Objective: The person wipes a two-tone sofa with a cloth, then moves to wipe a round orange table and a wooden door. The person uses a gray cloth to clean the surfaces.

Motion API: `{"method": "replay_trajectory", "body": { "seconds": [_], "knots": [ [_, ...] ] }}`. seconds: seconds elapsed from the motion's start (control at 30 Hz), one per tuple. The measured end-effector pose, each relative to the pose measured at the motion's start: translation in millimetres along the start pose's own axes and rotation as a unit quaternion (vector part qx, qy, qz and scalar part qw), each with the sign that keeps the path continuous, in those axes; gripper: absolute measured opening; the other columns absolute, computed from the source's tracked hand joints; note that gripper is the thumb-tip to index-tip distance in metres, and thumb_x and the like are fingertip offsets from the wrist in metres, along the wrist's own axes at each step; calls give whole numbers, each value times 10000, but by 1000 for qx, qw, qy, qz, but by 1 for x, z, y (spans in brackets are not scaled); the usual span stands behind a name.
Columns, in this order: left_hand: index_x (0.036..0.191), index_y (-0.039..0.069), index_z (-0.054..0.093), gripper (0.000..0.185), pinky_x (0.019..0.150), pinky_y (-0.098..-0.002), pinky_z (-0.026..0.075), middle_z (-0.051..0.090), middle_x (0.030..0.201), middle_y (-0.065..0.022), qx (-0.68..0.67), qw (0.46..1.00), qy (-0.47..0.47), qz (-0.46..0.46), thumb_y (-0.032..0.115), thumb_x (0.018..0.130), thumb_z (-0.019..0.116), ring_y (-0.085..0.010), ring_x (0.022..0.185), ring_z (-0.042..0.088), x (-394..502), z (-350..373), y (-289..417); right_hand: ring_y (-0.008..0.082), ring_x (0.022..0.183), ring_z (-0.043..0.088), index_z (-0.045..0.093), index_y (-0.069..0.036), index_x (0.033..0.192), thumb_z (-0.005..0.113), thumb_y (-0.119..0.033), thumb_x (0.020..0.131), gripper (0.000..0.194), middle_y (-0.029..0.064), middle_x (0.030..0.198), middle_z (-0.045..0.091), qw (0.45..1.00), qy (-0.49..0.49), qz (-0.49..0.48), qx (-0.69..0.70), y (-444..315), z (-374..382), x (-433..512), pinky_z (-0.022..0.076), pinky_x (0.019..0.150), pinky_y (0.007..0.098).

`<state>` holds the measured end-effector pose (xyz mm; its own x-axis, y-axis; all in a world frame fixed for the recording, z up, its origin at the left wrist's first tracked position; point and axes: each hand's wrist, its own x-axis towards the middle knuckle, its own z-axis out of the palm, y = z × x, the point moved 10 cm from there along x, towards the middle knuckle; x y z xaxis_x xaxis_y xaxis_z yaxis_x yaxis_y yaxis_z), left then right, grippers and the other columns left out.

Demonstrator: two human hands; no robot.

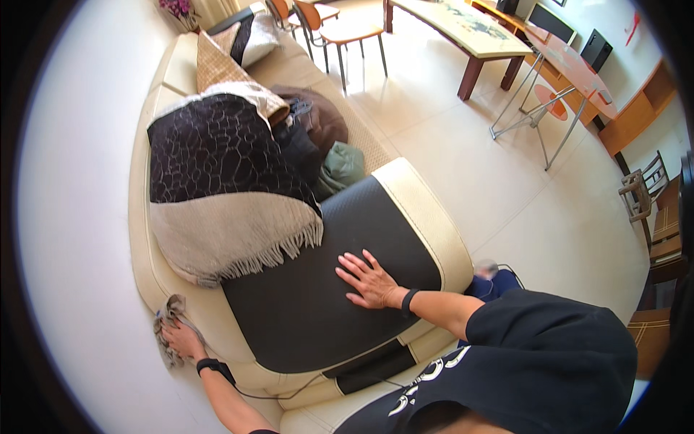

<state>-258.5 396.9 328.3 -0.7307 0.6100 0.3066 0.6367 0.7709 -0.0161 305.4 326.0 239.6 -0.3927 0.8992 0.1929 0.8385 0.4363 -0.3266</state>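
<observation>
At the sofa's back corner by the wall, my left hand (183, 339) grips a crumpled grey-brown cloth (172, 310). The cloth is pressed between my fingers and the cream leather edge, close against the white wall (81, 217). My right hand (371, 283) rests flat, fingers spread, on the black leather panel (303, 320) of the sofa's end section. Beside that panel lies a grey fringed throw (233, 233), and behind it a black cushion (217, 152) with a pale web pattern leans on the backrest.
Brown, dark and green clothes (341, 165) are heaped on the seat. A thin cable (282, 397) runs from my left wrist toward my body. Orange chairs (347, 33), a long table (466, 32) and a folding ironing board (574, 65) stand on the tiled floor (444, 135).
</observation>
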Motion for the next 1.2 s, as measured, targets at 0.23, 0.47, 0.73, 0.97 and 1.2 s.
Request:
{"method": "replay_trajectory", "body": {
  "seconds": [0.23, 0.47, 0.73, 0.97, 1.2],
  "knots": [
    [1422, 174, 479, 472, 947, -500, 443, 466, 1433, -101, -15, 990, 105, 90, 373, 995, 519, -385, 1170, 515, -49, 7, -31, 299, 1478, 215, 412, -77, 1461, 519, -458, 932, 661, 165, 1564, 290, 1000, 12, -3, -1, -2, -3, -2, 101, 1191, 545],
    [1398, 134, 499, 465, 917, -494, 433, 482, 1402, -155, -107, 971, 212, -22, 322, 977, 555, -363, 1179, 531, -134, 17, -57, 305, 1472, 225, 432, -76, 1443, 537, -450, 927, 646, 168, 1558, 302, 1000, 9, -5, -10, -4, -2, -2, 107, 1189, 545],
    [1420, 159, 488, 492, 1018, -500, 374, 466, 1416, -172, -182, 967, 175, -27, 289, 958, 596, -380, 1265, 460, -171, 8, -49, 309, 1457, 252, 415, -92, 1455, 590, -440, 881, 694, 164, 1551, 311, 1000, 6, -7, -12, -5, -1, 2, 122, 1175, 554],
    [1433, 221, 485, 517, 915, -602, 439, 413, 1508, -3, -50, 991, 80, 97, 375, 949, 576, -393, 1297, 428, -66, -15, 22, 306, 1458, 244, 425, -87, 1443, 598, -430, 881, 681, 162, 1550, 305, 1000, -16, -4, -23, -6, 2, 5, 127, 1172, 557],
    [1473, 235, 427, 597, 910, -567, 461, 408, 1507, -26, -85, 978, 117, 150, 349, 917, 613, -358, 1240, 479, -17, -23, 59, 311, 1459, 251, 428, -81, 1441, 608, -417, 869, 687, 167, 1543, 322, 1000, -3, -10, -9, -7, -4, 7, 130, 1174, 554]
  ]
}}
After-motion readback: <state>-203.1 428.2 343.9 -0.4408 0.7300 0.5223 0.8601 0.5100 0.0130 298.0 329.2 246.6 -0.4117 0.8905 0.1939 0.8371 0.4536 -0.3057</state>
